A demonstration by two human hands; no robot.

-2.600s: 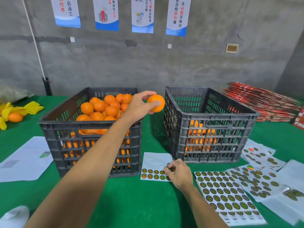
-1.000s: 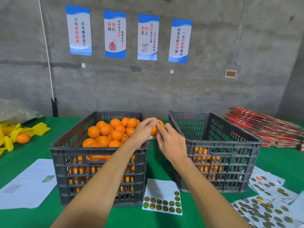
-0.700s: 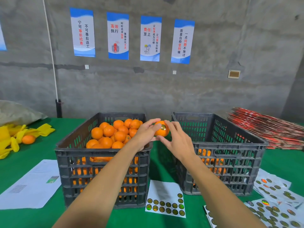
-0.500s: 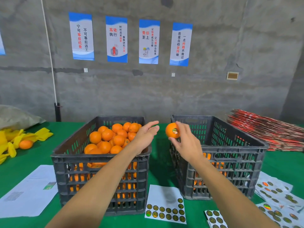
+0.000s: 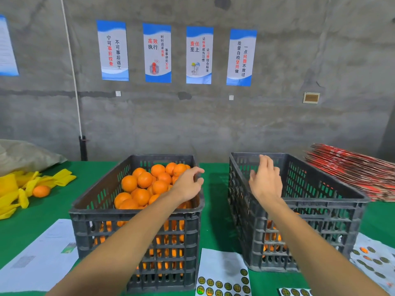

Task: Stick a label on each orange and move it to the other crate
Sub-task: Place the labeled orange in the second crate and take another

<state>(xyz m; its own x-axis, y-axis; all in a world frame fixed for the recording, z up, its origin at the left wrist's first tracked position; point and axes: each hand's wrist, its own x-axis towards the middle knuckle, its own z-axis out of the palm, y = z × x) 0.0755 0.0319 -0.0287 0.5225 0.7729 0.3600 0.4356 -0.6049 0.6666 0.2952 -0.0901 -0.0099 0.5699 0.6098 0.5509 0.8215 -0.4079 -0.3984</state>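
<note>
- Green-covered worktop (image 5: 215,210) stands against a bare grey concrete wall with four blue-and-white posters (image 5: 157,52); two dark grey slotted plastic crates sit side by side on it.
- Left-hand crate (image 5: 136,229) is heaped with unlabelled oranges (image 5: 145,189). Right-hand crate (image 5: 324,212) is the destination; orange fruit shows only low down through its slots.
- Change: half a second ago the right hand (image 5: 265,184) pinched a labelled orange at the near-left corner of the right-hand crate. That hand is now over the crate interior with fingers spread and nothing in its grip. The orange is out of sight; judged released into the crate, below the wall line.
- Left hand (image 5: 188,186), which let go of that orange shortly before, has drawn back over the right edge of the left-hand crate. Fingers are loosely curled; the grip holds nothing.
- Meaning for the task: one label-and-transfer cycle appears complete. Most of the fruit remains unprocessed in the left-hand crate.
- Next cycle likely requires a fresh orange from the heap and a round label from the white sticker sheet (image 5: 222,276) lying in front, between the crates.
</note>
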